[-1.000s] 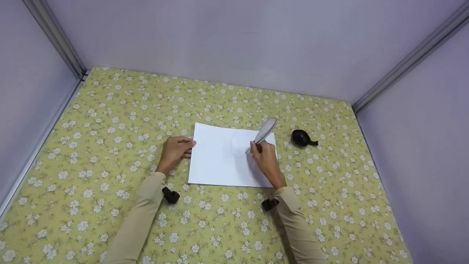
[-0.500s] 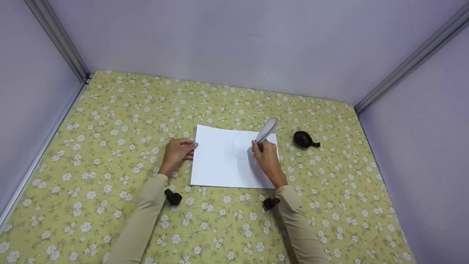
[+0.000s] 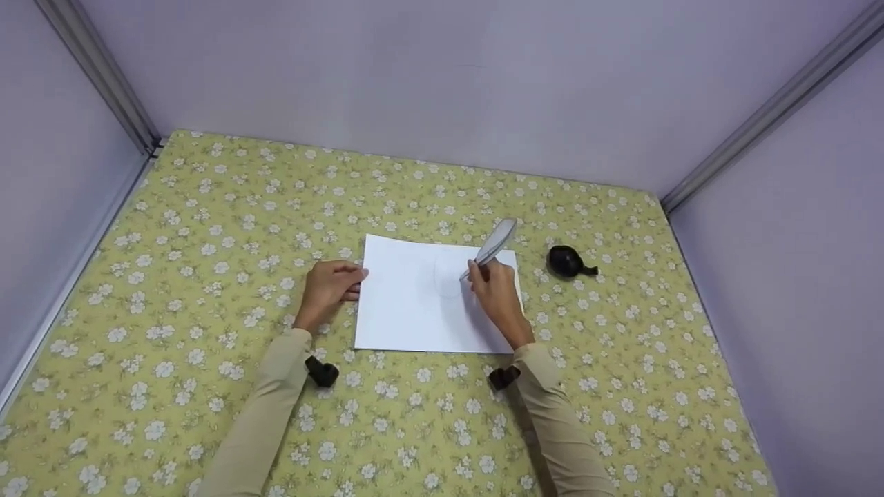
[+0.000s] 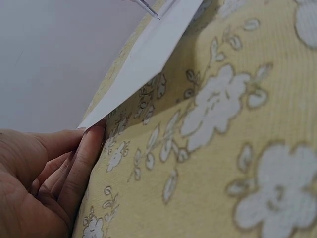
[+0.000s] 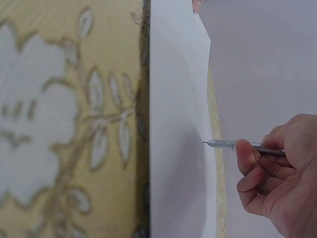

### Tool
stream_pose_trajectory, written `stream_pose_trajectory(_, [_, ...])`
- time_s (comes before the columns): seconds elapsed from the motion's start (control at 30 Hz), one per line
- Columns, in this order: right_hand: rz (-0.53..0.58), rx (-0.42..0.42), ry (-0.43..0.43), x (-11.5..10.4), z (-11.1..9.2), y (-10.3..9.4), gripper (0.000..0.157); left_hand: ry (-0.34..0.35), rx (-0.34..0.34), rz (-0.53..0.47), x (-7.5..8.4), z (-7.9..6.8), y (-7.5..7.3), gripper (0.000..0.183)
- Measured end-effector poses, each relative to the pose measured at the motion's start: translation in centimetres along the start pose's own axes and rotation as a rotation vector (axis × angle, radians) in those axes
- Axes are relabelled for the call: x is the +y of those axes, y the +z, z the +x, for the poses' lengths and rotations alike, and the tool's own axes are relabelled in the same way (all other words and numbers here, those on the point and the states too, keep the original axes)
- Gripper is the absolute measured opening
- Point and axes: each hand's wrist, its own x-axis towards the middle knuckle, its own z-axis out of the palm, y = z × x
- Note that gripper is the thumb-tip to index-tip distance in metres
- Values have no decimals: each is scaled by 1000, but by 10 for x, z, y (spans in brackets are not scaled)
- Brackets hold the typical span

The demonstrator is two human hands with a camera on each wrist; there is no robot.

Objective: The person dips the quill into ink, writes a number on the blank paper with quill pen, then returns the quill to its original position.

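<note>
A white sheet of paper [image 3: 400, 310] lies on the flowered tablecloth, with a faint rounded pencil-thin line on its right half. My left hand [image 3: 331, 286] pinches the sheet's left edge, the thumb above and a finger beneath, as the left wrist view shows. In my right hand [image 3: 501, 297] is a feather-topped pen [image 3: 496, 241], gripped near its point. The pen's grey barrel [image 5: 223, 144] slants down, and its tip touches the paper or nearly so beside the line. Part of the sheet's right side is hidden under the right hand.
A small round black object [image 3: 565, 262] with a short stem rests to the right of the paper. Yellow flowered tablecloth [image 3: 242, 207] covers the table. Pale wall panels [image 3: 414, 83] stand behind and on both sides. A black camera sits at each wrist.
The pen tip has moved slightly up the paper, along the right side of the rounded line. The left hand keeps its place at the sheet's edge. The whole view has shifted a little.
</note>
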Motion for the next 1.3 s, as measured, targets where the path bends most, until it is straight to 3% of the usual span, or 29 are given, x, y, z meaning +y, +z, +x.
stream_pose_trajectory(0.77, [50, -14, -1, 2, 9, 3, 25, 11, -8, -35, 2, 0, 0, 25])
stream_pose_trajectory(1.0, [50, -14, -12, 2, 10, 6, 24, 13, -2, 9, 1, 0, -3, 24])
stream_pose_trajectory(1.3, [61, -6, 3, 1, 8, 10, 22, 11, -20, -8, 1, -1, -3, 27])
